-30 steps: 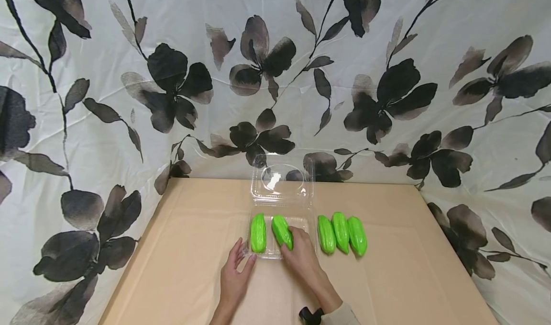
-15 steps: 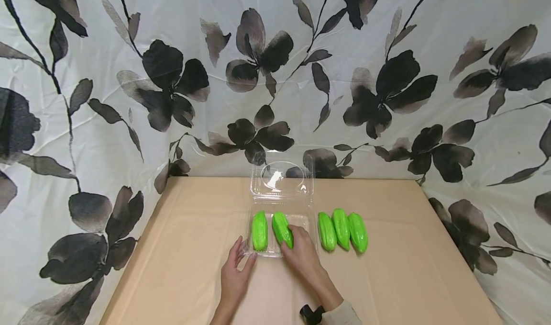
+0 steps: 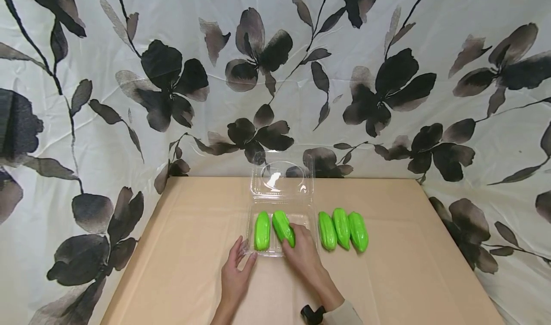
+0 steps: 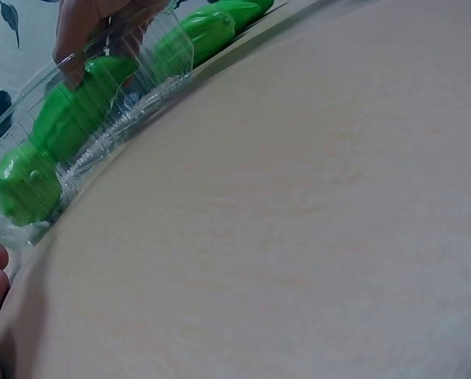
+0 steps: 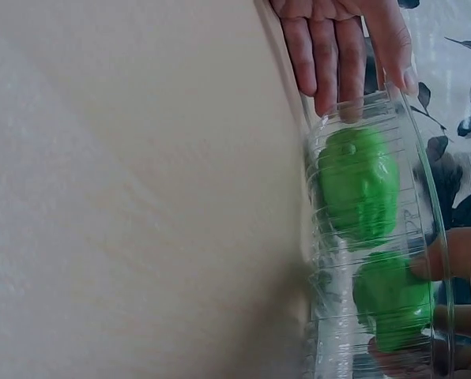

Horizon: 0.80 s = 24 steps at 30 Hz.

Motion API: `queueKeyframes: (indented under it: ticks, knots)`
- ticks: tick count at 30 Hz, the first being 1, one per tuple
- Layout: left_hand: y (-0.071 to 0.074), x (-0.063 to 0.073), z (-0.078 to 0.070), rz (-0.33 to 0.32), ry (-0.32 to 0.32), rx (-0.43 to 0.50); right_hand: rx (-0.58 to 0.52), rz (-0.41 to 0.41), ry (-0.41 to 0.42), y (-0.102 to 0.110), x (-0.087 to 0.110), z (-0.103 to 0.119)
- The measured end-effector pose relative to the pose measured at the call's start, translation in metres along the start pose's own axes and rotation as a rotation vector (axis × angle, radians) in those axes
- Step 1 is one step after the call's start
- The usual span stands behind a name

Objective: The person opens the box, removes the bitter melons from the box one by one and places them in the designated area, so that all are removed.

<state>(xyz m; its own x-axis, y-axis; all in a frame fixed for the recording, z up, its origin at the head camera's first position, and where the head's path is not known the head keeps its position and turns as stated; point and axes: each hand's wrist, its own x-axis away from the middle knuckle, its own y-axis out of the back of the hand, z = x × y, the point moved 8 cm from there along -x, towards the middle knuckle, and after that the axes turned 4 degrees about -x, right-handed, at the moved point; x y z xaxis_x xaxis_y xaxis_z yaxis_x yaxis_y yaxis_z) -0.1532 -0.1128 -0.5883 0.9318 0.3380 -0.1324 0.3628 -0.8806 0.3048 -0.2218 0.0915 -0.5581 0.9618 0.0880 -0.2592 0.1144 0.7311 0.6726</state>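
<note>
Slid a little rightward since the earlier frame, the left green vegetable (image 3: 262, 230) lies inside the clear container (image 3: 301, 218), closer to the second green vegetable (image 3: 282, 227) but apart from it. That second one slants, its upper end toward the upper left, pinched between the thumb and fingers of the right hand (image 3: 303, 253) at the frame's lower centre. Left of it, the left hand (image 3: 234, 274) touches the container's lower-left corner, thumb spread from nearly straight fingers. Behind, the clear lid (image 3: 281, 181) stands raised. Just right of the container, three green vegetables (image 3: 341, 229) lie side by side on the tan bench (image 3: 193, 229). A floral cloth (image 3: 301, 95) fills the upper frame.
</note>
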Motion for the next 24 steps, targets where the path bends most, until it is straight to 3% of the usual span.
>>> queueKeyframes:
  ticks: [11,16,24]
  knots:
    - [0.002,0.0,-0.002,0.013,-0.012,0.013,-0.049,-0.02,-0.044,0.01,0.002,0.003]
    - [0.003,0.001,-0.002,0.016,-0.018,0.005,-0.059,-0.071,0.004,0.021,0.002,0.006]
    - [-0.004,-0.003,0.023,0.007,-0.016,-0.011,-0.088,-0.105,0.038,0.039,0.001,0.011]
